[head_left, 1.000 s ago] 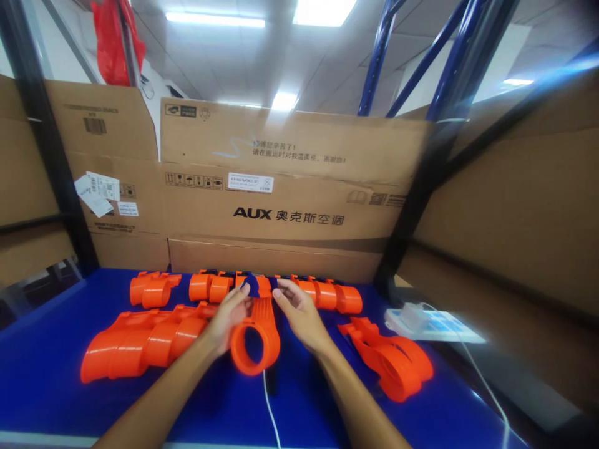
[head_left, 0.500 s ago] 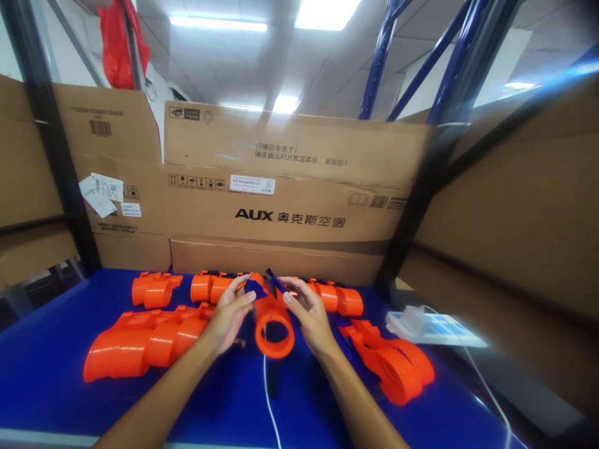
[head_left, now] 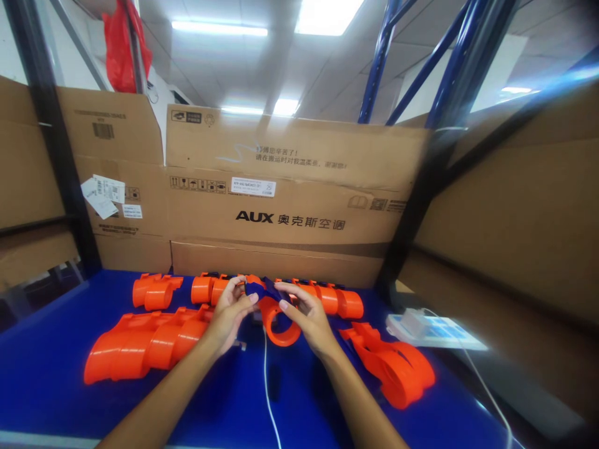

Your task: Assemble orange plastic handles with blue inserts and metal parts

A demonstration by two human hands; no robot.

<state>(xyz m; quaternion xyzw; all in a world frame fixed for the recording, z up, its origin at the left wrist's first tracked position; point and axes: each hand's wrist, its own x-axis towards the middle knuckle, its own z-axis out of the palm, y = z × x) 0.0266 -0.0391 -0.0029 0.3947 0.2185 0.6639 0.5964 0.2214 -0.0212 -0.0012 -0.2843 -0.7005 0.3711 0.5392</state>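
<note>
Between my hands is an orange tape dispenser [head_left: 284, 342], its round ring facing me below the fingers. My left hand [head_left: 233, 312] is closed around its upper left end, thumb on a dark blue plastic piece [head_left: 254, 289]. My right hand [head_left: 309, 315] pinches near a second dark blue strip [head_left: 275, 289] at the top, with its thumb beside the ring. The fingers partly cover where the blue parts meet the orange body. A white cable [head_left: 266, 386] runs under the dispenser toward me.
Nested orange dispensers [head_left: 145, 340] lie at left, a smaller group [head_left: 152, 292] behind them. A row with dark tops [head_left: 327, 299] lines the back. More orange dispensers [head_left: 397, 368] lie at right, near a white power strip [head_left: 435, 328]. A cardboard wall [head_left: 281, 255] closes the back.
The dispenser has tilted, so its ring sits higher, slightly farther right and more hidden. The blue strip at my right hand has swung down from upright to lie across the top.
</note>
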